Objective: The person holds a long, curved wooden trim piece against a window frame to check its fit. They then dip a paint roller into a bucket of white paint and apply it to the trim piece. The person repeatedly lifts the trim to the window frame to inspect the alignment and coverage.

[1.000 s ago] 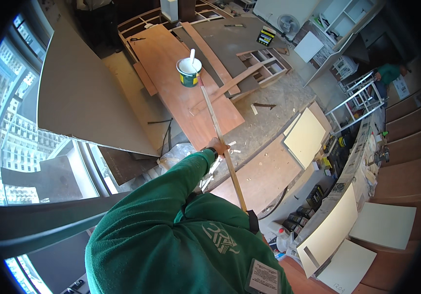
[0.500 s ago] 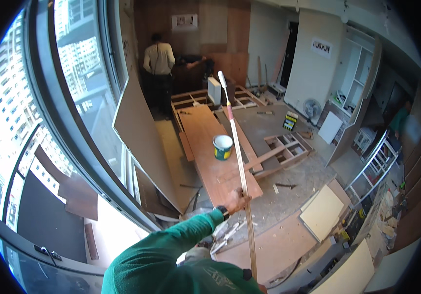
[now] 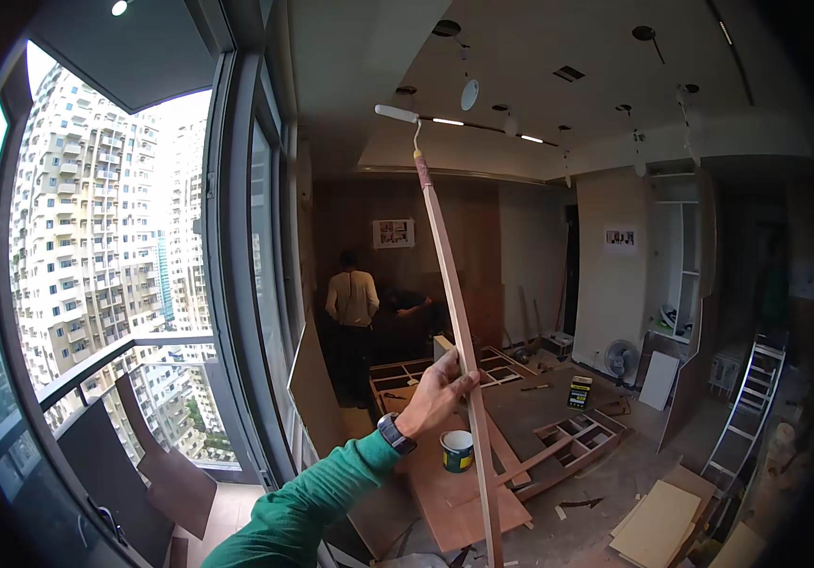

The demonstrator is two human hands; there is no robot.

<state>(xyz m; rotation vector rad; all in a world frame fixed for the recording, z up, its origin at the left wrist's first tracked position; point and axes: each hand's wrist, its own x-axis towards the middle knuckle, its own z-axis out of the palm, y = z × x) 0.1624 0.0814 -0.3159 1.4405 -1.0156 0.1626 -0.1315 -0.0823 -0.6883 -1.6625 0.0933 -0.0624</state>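
Note:
My left hand (image 3: 433, 396) comes in from a green sleeve with a dark watch at the wrist. Its fingers are closed around a long wooden pole (image 3: 447, 270). A small white paint roller (image 3: 396, 113) is fixed to the pole's top end, with reddish wrapping below it. The roller is up in front of the ceiling; whether it touches the surface I cannot tell. The pole's lower end runs out of the picture at the bottom. Beyond the pole, a green paint bucket (image 3: 457, 460) with white inside stands on a wooden board (image 3: 426, 497). My right hand is out of view.
Balcony glass doors (image 3: 260, 218) rise at the left. A person (image 3: 354, 301) stands at the far wall with their back to me, another person partly hidden beside them. Wooden frames (image 3: 573, 445), a fan (image 3: 620, 358), a ladder (image 3: 752, 402) and stacked panels (image 3: 658, 521) lie farther right. Fixtures hang from the ceiling.
The view has tilted up from the floor to the ceiling. My left hand still grips the pole, which has been raised, and the roller now appears higher, against the ceiling.

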